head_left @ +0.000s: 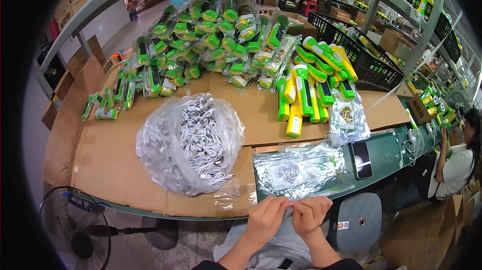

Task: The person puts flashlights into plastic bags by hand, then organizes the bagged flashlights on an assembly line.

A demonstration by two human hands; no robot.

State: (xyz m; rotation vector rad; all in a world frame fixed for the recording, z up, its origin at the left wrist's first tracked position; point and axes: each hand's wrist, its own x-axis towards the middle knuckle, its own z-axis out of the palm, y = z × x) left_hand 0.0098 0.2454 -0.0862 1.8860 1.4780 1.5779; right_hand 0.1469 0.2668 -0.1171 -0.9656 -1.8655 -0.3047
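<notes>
My left hand [266, 218] and my right hand [309, 214] are close together at the table's front edge, their fingers closed and fingertips nearly meeting. What they pinch, if anything, is too thin or hidden to make out. Just beyond them lies a stack of clear plastic bags [301, 169] with printed sheets showing through. Farther off, green, white and yellow flashlights [304, 94] lie heaped, bare of wrapping. Left of the bag stack, a big open plastic sack [155, 144] holds coiled white cables [201, 139].
Bagged flashlights [211, 44] form a tall pile at the back. A phone [361, 159] lies right of the bags, near more packets [346, 117]. Black crates [356, 51] stand back right. A fan [80, 230] is lower left, a stool [357, 222] lower right. A co-worker [454, 164] sits at right.
</notes>
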